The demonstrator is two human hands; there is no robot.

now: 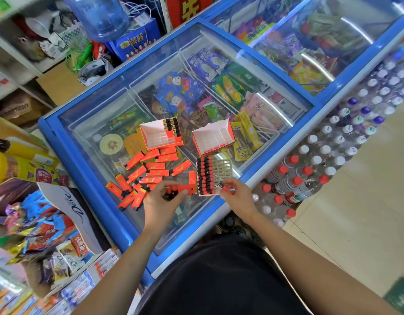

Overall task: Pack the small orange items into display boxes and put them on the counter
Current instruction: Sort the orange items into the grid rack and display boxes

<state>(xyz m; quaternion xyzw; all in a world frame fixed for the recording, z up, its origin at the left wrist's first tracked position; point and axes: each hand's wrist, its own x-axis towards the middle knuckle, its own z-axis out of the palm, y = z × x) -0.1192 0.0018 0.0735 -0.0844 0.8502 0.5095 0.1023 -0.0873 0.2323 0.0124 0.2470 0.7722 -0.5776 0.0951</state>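
Several small orange items (151,172) with black caps lie scattered on the glass lid of a blue freezer (100,214). Two open display boxes stand behind them: the left box (161,135) holds a row of items along its far side, the right box (213,137) is empty. A white grid tray (223,172) in front holds rows of upright items on its left half. My left hand (161,201) grips a small bunch of orange items. My right hand (236,193) pinches a single orange item at the tray's near edge.
Shrink-wrapped packs of water bottles (310,173) are stacked right of the freezer. Candy displays and a Dove box (66,208) crowd the left. Shelves, a cardboard box and a blue water jug (98,17) stand behind. Tiled floor lies at the far right.
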